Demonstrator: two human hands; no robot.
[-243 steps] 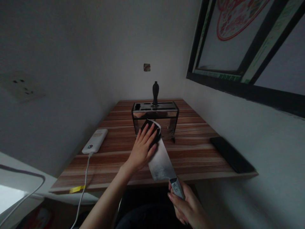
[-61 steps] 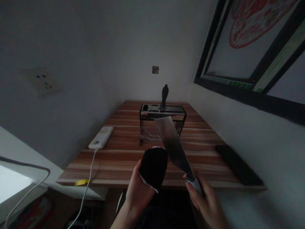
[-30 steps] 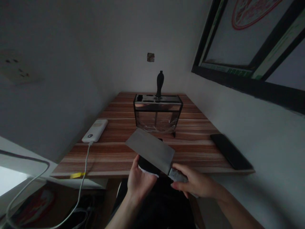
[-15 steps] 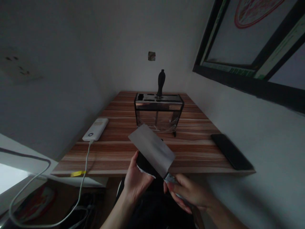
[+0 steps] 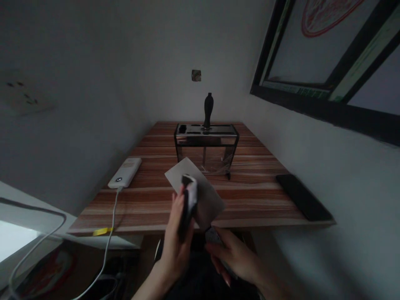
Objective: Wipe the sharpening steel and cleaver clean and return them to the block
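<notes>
My right hand (image 5: 233, 254) grips the handle of a broad steel cleaver (image 5: 204, 196), whose blade points up and away over the near edge of the wooden table (image 5: 150, 200). Closed around a folded black and white cloth (image 5: 188, 200), my left hand (image 5: 176, 246) holds it against the blade's left side. Behind the blade stands a clear knife rack (image 5: 206, 146) with a metal top, and one black handle (image 5: 208, 108) sticks up out of it.
A white power bank (image 5: 125, 178) with a cable running off the table's front edge lies at the left. A black phone (image 5: 303, 202) lies at the right, near the wall. A dark framed picture (image 5: 328, 62) hangs on the right wall.
My left hand has brought the cloth up from under the blade onto its left face. The cleaver has tilted a little more upright and nearer to me.
</notes>
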